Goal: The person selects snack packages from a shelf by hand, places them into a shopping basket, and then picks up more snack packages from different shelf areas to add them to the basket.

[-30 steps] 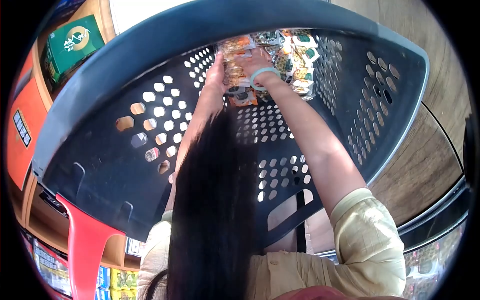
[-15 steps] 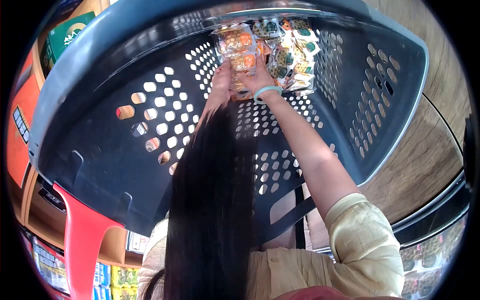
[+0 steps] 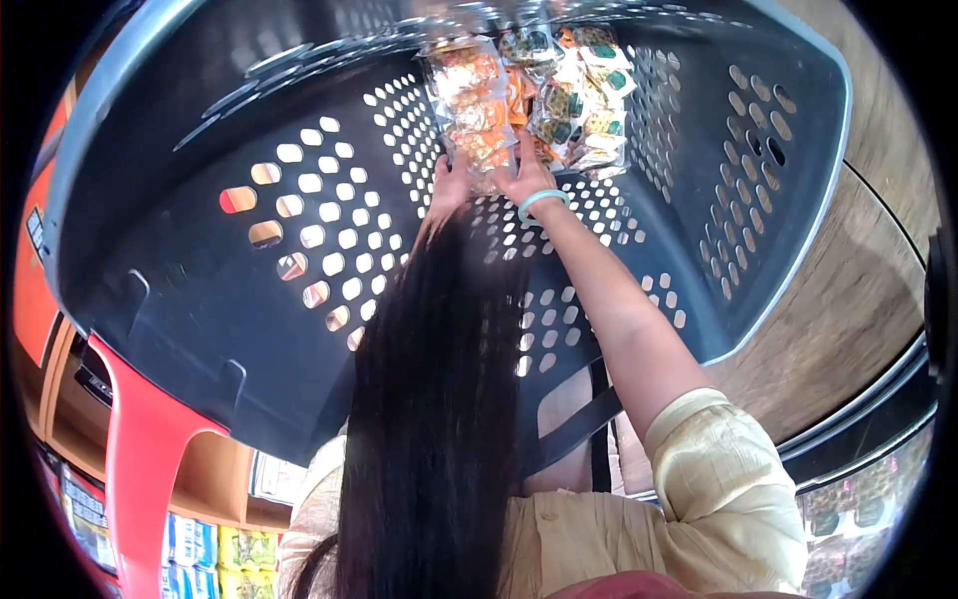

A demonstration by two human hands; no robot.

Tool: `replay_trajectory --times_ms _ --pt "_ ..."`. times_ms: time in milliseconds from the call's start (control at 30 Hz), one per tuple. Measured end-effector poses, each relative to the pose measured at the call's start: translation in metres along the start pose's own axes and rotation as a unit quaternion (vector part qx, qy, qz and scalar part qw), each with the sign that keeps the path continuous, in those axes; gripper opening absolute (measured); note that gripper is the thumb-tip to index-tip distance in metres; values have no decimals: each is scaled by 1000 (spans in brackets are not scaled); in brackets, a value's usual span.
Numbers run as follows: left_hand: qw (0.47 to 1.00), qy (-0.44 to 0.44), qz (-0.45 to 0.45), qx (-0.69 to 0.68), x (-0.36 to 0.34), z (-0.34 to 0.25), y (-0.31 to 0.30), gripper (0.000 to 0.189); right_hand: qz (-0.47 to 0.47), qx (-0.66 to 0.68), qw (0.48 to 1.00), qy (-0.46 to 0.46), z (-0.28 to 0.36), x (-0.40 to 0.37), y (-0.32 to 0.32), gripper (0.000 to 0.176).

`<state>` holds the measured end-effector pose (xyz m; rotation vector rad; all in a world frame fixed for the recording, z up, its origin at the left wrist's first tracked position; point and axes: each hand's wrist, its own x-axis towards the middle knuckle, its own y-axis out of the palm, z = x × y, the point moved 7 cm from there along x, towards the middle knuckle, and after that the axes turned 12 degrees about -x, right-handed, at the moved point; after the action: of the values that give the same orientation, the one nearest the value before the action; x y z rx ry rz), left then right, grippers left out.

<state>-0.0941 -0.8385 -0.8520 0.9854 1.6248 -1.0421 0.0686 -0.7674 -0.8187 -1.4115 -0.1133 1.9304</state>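
Both hands are deep in a dark grey shopping basket or cart (image 3: 190,260) with perforated walls. Orange-toned clear snack packets (image 3: 481,115) lie in an upright row at its far end. My left hand (image 3: 451,185) is at the left side of the row's near end, thumb apart from the fingers. My right hand (image 3: 529,178), with a pale green bangle (image 3: 544,203) on the wrist, grips the right side of the same near packet. Its fingers point away from me, partly against the packets. Beside them, on the right, green-labelled snack packets (image 3: 559,105) fill another row.
A red handle-like part (image 3: 140,449) rises at the lower left. Shelves (image 3: 215,479) with blue and yellow packs (image 3: 244,554) stand beyond it. Wood-patterned flooring or panel (image 3: 798,319) lies on the right. Long dark hair (image 3: 429,419) hangs across the middle, covering part of my left arm.
My hands have slid toward me along the orange packets, to the near end of the row. The packets lie slightly farther up in the view, and the view itself has shifted a little.
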Motion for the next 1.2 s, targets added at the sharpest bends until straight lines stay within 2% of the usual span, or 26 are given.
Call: replay_trajectory --times_ms 33,67,133,167,200,267,300,333,400,467,500,533,567,600,667,733,800,867,933,1000,1067,1133,1200 --pt "998 50 -44 19 23 19 -6 79 9 6 1000 5 -2 -2 0 89" --pt "998 52 -43 19 12 13 -5 79 8 6 1000 5 -4 -4 -1 89" --pt "992 19 -45 112 -27 -1 -1 69 59 -46 997 29 -11 -10 4 79" --pt "992 50 -51 101 -37 -5 0 61 90 -64 992 55 -3 -20 -5 66" --pt "992 54 -50 101 -34 3 -3 61 86 -65 993 55 -8 -22 -3 66" --pt "982 89 -7 167 -41 3 -1 58 95 -145 985 27 -6 -32 -6 59" --pt "984 94 43 142 -84 -23 6 59 102 -156 982 13 -4 -42 -14 53" --pt "974 106 -14 201 -69 -3 -1 59 107 -144 983 28 -2 -51 -24 51" --pt "972 108 -30 205 -89 -1 -6 54 107 -132 985 34 -5 -65 -39 46" --pt "978 46 10 201 -127 -15 0 50 46 -144 988 28 -1 -82 -70 42" --pt "975 61 1 214 -137 -18 2 46 26 -123 992 30 2 -95 -87 41" --pt "957 124 22 263 -139 -20 6 41 6 -102 994 31 5 -109 -107 40" --pt "957 124 65 253 -161 -33 13 40 -40 -102 994 14 5 -122 -122 37" --pt "955 126 110 247 -182 -41 19 38 -22 -95 994 39 12 -142 -145 35" --pt "938 292 118 149 -200 -51 22 33 -30 -56 996 59 16 -182 -182 33" --pt "929 227 281 -81 -209 -44 38 29 -122 -31 990 67 12 -221 -209 31" --pt "945 218 243 10 -230 -48 42 26 -192 -30 979 66 5 -257 -222 29" --pt "911 270 307 52 -304 -78 43 25 -181 31 978 101 1 -295 -225 28" --pt "920 161 352 61 -372 -95 40 24 -223 70 968 89 9 -330 -223 25" --pt "930 145 334 59 -443 -117 30 26 -255 115 958 60 35 -379 -233 23" --pt "913 149 373 66 -468 -122 32 28 -309 95 946 -1 61 -425 -243 24" --pt "904 152 393 68 -506 -128 40 31 -276 106 955 -38 95 -478 -257 26" --pt "889 168 417 87 -531 -127 52 29 -254 19 966 -53 127 -529 -274 31"
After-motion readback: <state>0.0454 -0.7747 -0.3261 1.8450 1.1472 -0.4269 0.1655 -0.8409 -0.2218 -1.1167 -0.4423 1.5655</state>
